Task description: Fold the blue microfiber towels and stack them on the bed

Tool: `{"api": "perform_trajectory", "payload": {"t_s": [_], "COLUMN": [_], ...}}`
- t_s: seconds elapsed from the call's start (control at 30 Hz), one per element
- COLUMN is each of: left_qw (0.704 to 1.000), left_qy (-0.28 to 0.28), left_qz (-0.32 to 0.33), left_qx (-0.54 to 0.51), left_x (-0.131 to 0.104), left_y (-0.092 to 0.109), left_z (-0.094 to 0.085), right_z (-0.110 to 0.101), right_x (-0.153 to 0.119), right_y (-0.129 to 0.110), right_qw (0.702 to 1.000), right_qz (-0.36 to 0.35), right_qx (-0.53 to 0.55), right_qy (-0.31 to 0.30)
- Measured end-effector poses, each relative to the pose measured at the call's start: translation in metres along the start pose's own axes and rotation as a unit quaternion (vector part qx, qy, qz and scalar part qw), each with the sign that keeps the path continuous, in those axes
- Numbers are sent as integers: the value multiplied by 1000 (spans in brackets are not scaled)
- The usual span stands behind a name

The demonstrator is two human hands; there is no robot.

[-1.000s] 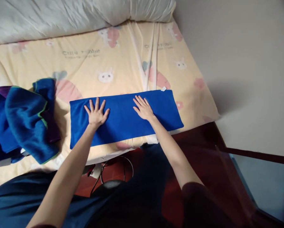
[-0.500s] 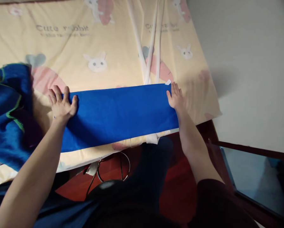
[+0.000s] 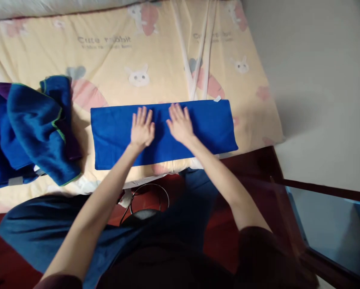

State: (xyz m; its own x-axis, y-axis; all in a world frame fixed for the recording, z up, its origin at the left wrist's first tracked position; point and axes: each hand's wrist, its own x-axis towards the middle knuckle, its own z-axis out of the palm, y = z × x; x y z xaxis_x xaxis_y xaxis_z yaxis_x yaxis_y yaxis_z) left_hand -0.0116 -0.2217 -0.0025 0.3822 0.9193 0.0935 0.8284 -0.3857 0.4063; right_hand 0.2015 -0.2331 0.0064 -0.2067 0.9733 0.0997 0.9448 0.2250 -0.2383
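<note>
A blue cloth (image 3: 213, 126) lies as a long flat rectangle near the front edge of the bed, with a small white tag at its far edge toward the right. My left hand (image 3: 142, 130) rests palm down on it, left of its middle, fingers stretched out. Close by, my right hand (image 3: 180, 124) also lies flat on the cloth with fingers spread. Neither hand grips anything. Part of the cloth is hidden under both hands and forearms.
Left of the cloth is a crumpled pile of blue fabric (image 3: 35, 124) with green edging and purple parts. Beneath everything spreads a cream rabbit-print sheet (image 3: 108, 72), with white straps (image 3: 199, 52) across it. A pale wall (image 3: 315, 80) stands at the right.
Both hands have moved inward from the cloth's two ends to near its middle, staying flat. The view has shifted, and more of the crumpled pile shows at left.
</note>
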Motion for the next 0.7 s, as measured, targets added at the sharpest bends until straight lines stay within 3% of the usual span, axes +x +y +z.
{"api": "perform_trajectory", "payload": {"t_s": [0.07,0.13,0.3,0.4,0.5,0.7], "left_qw": [998,998,999,999,999,993], "left_qy": [-42,-46,3,6,9,70], "left_qz": [33,46,28,14,-11,-90], "left_qx": [-14,-17,-22,-35,-41,33], "left_x": [-22,-43,-65,-70,-91,-150], "left_y": [25,31,12,3,-16,-75], "left_z": [17,30,39,29,10,-22], "right_z": [21,38,48,40,30,0], "right_x": [-23,-43,-57,-63,-84,-142], "right_y": [-44,-67,-66,-50,-20,89], "right_qw": [997,995,996,996,997,992], "right_qz": [-31,-31,-16,-16,6,114], "right_qx": [38,61,74,73,60,14], "right_qy": [-55,-69,-38,-47,-38,-50]}}
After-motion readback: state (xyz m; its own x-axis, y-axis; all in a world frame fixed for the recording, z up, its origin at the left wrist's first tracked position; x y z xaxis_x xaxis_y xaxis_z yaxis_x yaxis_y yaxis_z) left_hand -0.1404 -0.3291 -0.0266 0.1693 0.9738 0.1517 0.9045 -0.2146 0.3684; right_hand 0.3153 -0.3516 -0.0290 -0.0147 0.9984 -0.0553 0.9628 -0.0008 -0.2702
